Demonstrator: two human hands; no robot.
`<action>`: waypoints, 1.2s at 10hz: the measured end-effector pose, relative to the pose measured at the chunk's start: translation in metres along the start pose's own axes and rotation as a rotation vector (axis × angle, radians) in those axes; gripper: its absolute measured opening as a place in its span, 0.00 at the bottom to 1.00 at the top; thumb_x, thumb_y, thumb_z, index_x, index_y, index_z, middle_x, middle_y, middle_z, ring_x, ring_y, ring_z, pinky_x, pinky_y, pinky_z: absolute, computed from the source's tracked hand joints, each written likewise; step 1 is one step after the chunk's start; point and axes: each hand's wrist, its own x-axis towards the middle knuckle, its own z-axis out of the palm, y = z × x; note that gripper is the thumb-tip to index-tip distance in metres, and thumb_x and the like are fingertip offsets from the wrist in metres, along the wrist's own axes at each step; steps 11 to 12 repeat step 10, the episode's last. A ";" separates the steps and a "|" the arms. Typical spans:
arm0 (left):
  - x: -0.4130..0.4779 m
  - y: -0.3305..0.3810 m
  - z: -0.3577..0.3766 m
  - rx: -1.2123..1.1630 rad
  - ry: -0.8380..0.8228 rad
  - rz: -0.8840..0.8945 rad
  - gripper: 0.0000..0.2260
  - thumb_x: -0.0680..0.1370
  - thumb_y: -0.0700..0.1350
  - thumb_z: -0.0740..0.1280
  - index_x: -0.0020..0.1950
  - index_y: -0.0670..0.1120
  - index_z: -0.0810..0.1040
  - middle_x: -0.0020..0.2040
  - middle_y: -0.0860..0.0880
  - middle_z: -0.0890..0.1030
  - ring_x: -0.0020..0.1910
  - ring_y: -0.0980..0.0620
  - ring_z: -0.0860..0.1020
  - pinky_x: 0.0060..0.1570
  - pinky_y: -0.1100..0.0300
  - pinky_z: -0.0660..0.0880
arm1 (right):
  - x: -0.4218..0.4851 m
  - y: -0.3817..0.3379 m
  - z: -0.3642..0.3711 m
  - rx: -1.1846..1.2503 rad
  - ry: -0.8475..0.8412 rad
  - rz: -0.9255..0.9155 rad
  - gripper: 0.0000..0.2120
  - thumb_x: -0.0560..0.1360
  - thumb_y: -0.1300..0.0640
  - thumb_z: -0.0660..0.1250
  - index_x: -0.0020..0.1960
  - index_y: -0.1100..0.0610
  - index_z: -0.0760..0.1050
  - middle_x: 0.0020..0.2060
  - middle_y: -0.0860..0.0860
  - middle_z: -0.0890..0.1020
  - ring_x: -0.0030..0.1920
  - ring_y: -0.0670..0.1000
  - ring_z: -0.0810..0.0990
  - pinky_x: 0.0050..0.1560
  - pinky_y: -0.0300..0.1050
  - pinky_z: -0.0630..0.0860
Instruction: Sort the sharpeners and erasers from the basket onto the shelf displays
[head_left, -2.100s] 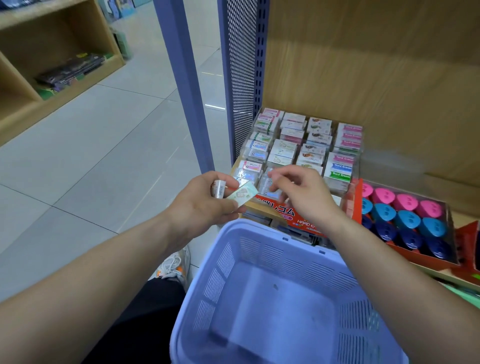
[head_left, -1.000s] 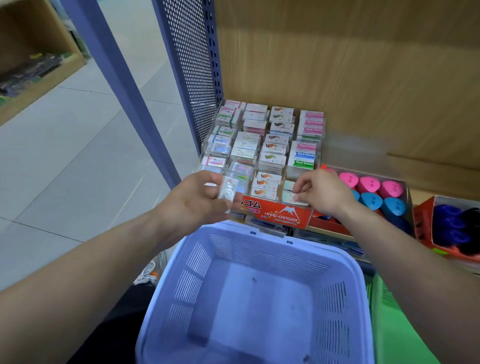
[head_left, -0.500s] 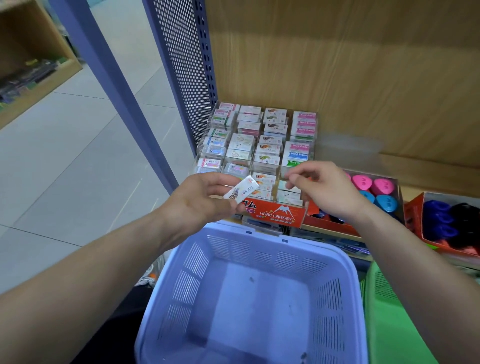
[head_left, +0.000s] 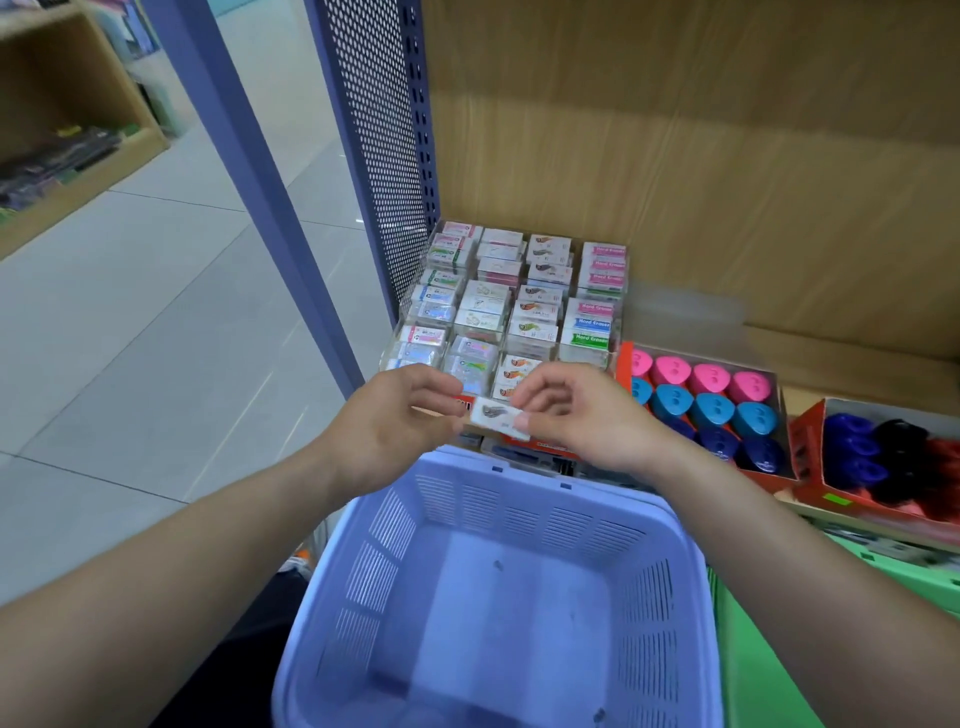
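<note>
Left hand (head_left: 395, 423): pinches one end of the white eraser (head_left: 497, 420).
Right hand (head_left: 582, 415): apart half a second ago; now pinches the other end.
Eraser: between both hands, over the basket (head_left: 519, 512), just short of the eraser display (head_left: 524, 306).
Meaning: probably a handover for shelving. The basket shows nothing else, so the task is probably nearly done.

Hands: two, left hand (head_left: 389, 421) and right hand (head_left: 582, 415)
Eraser (head_left: 497, 418) pinched between them: one
Eraser columns (head_left: 519, 306) beyond the hands: four
Pink sharpeners (head_left: 706, 376) right of the hands: four
Light-blue sharpeners (head_left: 711, 409): four
Dark-blue sharpeners (head_left: 761, 454), same box: three showing
Red boxes (head_left: 808, 441): two
Basket (head_left: 675, 519) below the hands: one
</note>
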 end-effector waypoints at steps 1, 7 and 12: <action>0.000 -0.004 -0.010 0.253 0.021 0.044 0.08 0.77 0.42 0.72 0.55 0.51 0.81 0.52 0.54 0.83 0.45 0.60 0.82 0.45 0.72 0.75 | 0.016 0.024 -0.009 -0.150 0.223 0.043 0.05 0.75 0.61 0.74 0.48 0.53 0.82 0.41 0.44 0.84 0.42 0.42 0.81 0.46 0.37 0.78; 0.013 -0.005 -0.002 0.633 -0.087 0.090 0.09 0.79 0.52 0.70 0.59 0.56 0.78 0.58 0.54 0.80 0.57 0.52 0.78 0.57 0.56 0.76 | 0.048 0.044 0.002 -0.686 0.074 0.067 0.20 0.81 0.44 0.64 0.70 0.49 0.76 0.60 0.51 0.75 0.63 0.54 0.75 0.65 0.56 0.73; 0.004 0.015 0.025 0.968 -0.160 0.081 0.23 0.80 0.55 0.66 0.73 0.50 0.70 0.69 0.48 0.75 0.66 0.46 0.74 0.63 0.52 0.73 | 0.010 0.013 -0.008 -0.897 0.015 0.108 0.33 0.77 0.44 0.68 0.78 0.50 0.63 0.73 0.54 0.68 0.72 0.59 0.67 0.70 0.55 0.68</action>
